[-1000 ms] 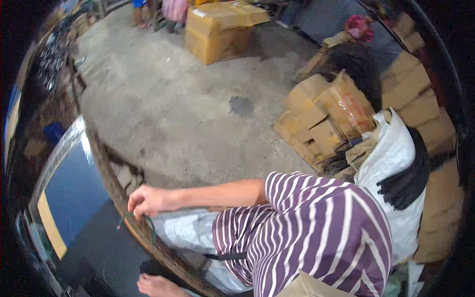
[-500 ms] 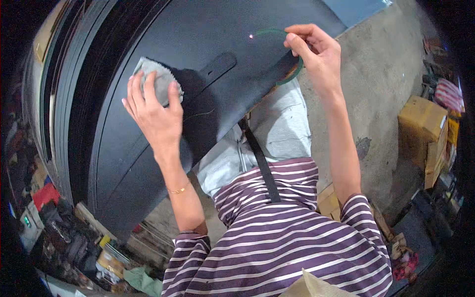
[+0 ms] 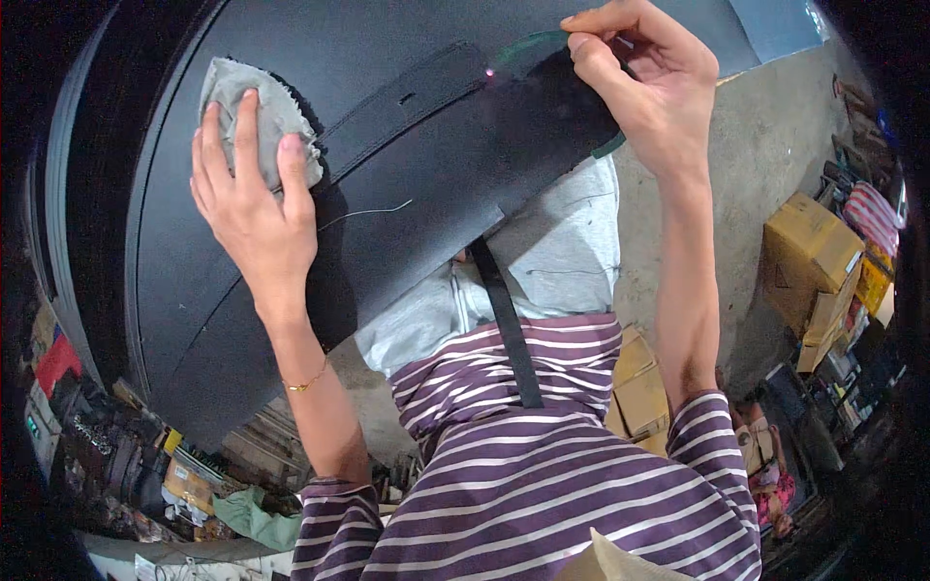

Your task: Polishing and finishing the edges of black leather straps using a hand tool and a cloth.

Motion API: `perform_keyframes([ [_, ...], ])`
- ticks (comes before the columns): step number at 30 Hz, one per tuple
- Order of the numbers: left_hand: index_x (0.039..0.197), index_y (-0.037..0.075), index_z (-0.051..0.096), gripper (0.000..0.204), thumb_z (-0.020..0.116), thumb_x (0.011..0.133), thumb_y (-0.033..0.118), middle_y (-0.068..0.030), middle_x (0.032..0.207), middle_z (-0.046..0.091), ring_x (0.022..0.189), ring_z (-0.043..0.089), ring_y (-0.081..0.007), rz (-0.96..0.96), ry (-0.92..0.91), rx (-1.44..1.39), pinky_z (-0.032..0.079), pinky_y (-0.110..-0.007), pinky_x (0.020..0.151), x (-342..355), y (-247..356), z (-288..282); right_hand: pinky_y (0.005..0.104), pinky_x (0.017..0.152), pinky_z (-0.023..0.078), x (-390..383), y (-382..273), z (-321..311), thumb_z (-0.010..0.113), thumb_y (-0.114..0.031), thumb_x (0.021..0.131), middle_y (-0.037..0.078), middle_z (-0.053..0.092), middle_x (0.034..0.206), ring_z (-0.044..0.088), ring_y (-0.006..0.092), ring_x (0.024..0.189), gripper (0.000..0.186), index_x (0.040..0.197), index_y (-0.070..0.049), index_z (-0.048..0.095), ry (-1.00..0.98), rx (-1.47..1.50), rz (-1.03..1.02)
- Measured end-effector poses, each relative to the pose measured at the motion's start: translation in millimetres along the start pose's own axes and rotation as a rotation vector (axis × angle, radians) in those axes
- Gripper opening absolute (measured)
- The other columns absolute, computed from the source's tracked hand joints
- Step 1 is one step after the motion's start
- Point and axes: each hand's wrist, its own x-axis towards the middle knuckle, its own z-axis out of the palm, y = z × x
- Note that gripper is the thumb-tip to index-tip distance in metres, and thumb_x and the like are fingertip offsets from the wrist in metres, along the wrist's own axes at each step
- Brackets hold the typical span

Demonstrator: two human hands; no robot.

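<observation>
A black leather-like panel [image 3: 291, 290] with a stitched strap-shaped piece [image 3: 417, 92] lies before me, reaching over my lap. My left hand [image 3: 252, 203] rests on a crumpled grey cloth [image 3: 232, 82], thumb apart from the fingers, pressing it against the panel. Between thumb and forefinger, my right hand [image 3: 654, 77] pinches a curved green piece of mosquito coil [image 3: 533, 44]. Its pinkish glowing tip is at the right end of the stitched piece; whether it touches is unclear. A loose pale thread [image 3: 373, 212] lies on the panel near my left hand.
More black panels [image 3: 97, 165] are stacked at the left. A blue sheet [image 3: 775, 39] lies at the far right. On the concrete floor [image 3: 746, 184] stand cardboard boxes [image 3: 809, 252] to the right. Clutter [image 3: 174, 484] and a green cloth [image 3: 257, 518] lie at the lower left.
My left hand has slid leftward over the panel with the grey cloth, baring more of the stitched piece. My right hand has brought the coil's glowing tip closer to that piece's end.
</observation>
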Motion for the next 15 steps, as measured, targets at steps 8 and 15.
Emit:
perform_keyframes([
  [8, 0.132, 0.011, 0.056, 0.041, 0.051, 0.096, 0.03, -0.0181, 0.14, 0.047, 0.13, 0.043, -0.0358, -0.006, 0.01, -0.027, 0.033, -0.045, 0.108, 0, -2, 1, 0.0182, 0.054, 0.042, 3, -2, 3, 0.061, 0.009, 0.079, 0.003, 0.063, 0.072, 0.056, 0.0046, 0.061, 0.008, 0.085, 0.005, 0.065, -0.034, -0.081, -0.027],
  [15, 0.132, 0.012, 0.055, 0.041, 0.052, 0.096, 0.031, -0.0183, 0.14, 0.047, 0.129, 0.044, -0.0359, 0.006, 0.023, -0.038, 0.033, -0.045, 0.107, 0, -1, 3, 0.0188, 0.057, 0.044, 2, -26, 9, 0.061, 0.008, 0.079, 0.004, 0.064, 0.072, 0.058, 0.0058, 0.063, 0.008, 0.086, 0.005, 0.065, -0.034, -0.127, 0.041],
])
